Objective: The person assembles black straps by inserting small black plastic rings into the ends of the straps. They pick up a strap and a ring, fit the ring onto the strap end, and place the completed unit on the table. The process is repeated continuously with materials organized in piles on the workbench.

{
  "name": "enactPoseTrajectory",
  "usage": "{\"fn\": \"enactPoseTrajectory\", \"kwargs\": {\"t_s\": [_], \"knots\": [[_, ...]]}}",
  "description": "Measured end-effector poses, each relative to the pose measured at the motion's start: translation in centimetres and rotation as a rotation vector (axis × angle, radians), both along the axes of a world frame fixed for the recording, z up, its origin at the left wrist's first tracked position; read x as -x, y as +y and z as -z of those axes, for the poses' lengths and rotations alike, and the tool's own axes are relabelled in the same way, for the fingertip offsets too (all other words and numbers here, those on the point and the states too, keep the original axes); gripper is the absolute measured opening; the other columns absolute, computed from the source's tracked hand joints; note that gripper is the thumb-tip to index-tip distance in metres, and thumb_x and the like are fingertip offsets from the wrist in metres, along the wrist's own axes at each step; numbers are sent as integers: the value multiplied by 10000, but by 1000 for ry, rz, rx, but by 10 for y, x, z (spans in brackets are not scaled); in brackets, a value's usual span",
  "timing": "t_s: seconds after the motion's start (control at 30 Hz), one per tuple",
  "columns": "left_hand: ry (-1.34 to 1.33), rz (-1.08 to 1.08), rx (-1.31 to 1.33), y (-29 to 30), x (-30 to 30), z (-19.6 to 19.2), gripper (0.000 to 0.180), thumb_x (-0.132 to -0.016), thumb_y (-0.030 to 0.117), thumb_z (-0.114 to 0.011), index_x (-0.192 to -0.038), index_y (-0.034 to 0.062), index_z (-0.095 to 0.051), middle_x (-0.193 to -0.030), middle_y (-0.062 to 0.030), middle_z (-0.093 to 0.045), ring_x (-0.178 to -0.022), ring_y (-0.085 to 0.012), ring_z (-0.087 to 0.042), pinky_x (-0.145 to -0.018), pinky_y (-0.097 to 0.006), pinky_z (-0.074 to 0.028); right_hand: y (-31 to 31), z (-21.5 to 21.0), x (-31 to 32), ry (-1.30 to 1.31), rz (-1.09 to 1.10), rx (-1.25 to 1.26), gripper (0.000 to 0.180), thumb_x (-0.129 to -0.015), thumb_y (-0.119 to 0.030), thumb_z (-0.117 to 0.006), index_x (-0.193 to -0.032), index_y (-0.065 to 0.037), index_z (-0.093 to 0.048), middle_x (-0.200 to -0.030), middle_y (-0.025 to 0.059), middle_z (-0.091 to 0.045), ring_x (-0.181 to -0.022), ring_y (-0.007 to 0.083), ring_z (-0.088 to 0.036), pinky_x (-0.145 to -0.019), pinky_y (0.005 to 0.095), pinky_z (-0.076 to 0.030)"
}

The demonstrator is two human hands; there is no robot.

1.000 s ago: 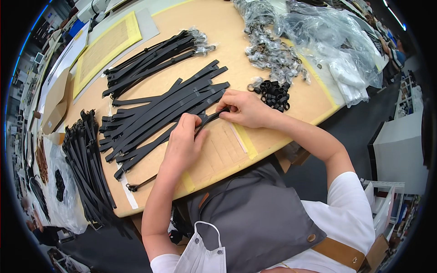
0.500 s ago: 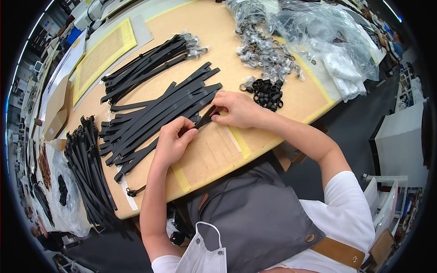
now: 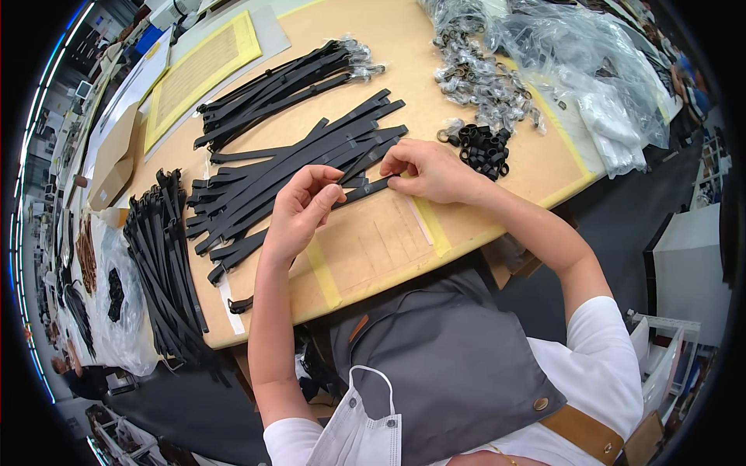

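Observation:
My left hand (image 3: 299,213) and my right hand (image 3: 431,171) both pinch one black strap (image 3: 361,190) just above the wooden table (image 3: 373,256). The left fingers grip it near its middle, the right fingers hold its end. Right behind the strap lies a spread pile of black straps (image 3: 295,171). A small heap of black rings (image 3: 483,146) sits just beyond my right hand.
A second bundle of black straps (image 3: 280,81) lies farther back. A thick stack of straps (image 3: 163,264) hangs over the left edge. Metal buckles (image 3: 478,74) and clear plastic bags (image 3: 590,70) fill the far right. Yellow tape strips (image 3: 431,225) mark the table.
Both hands have lifted slightly and drawn one strap out of the pile toward me; the left hand moved up from flat on the table to pinching the strap.

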State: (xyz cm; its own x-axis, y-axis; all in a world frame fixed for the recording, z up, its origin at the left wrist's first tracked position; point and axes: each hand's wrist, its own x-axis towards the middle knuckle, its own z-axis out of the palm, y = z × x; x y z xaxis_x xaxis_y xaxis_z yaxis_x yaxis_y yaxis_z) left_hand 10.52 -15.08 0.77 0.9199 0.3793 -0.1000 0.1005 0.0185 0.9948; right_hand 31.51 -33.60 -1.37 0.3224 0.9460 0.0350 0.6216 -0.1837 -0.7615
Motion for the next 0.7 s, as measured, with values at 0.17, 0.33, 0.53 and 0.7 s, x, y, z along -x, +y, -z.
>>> {"fn": "enactPoseTrajectory", "kwargs": {"t_s": [0.17,0.33,0.53,0.7], "knots": [[74,42,-343,-27,9,-16,241,-928,82,-763,-1141,-14,-700,-934,-36,-723,-788,-86,-620,-724,-252,-513,-13,-3,4,-9,6,-214,146,-884,-67,-718,-1028,-42,-706,-998,85,-689,-894,196,-667,-819,329,-546],[157,14,-485,-47,14,-9,331,-877,23,-760,-1202,1,-701,-911,-120,-728,-793,-169,-672,-747,-306,-541,-40,-39,-28,7,299,-9,125,-933,-99,-699,-1024,-14,-715,-836,61,-719,-781,144,-659,-749,304,-546],[57,47,-615,-44,4,-1,328,-877,58,-772,-1198,23,-719,-964,-104,-735,-825,-184,-666,-753,-310,-538,-55,-46,-74,-300,367,88,142,-915,-160,-718,-1002,-48,-725,-848,61,-723,-837,173,-677,-763,337,-551],[35,58,-623,-41,-5,-3,313,-865,61,-787,-1169,15,-728,-943,-84,-735,-795,-157,-648,-766,-297,-538,-42,-28,-55,-464,214,133,163,-858,-187,-739,-987,-90,-718,-903,64,-729,-969,225,-687,-816,376,-551]]}}
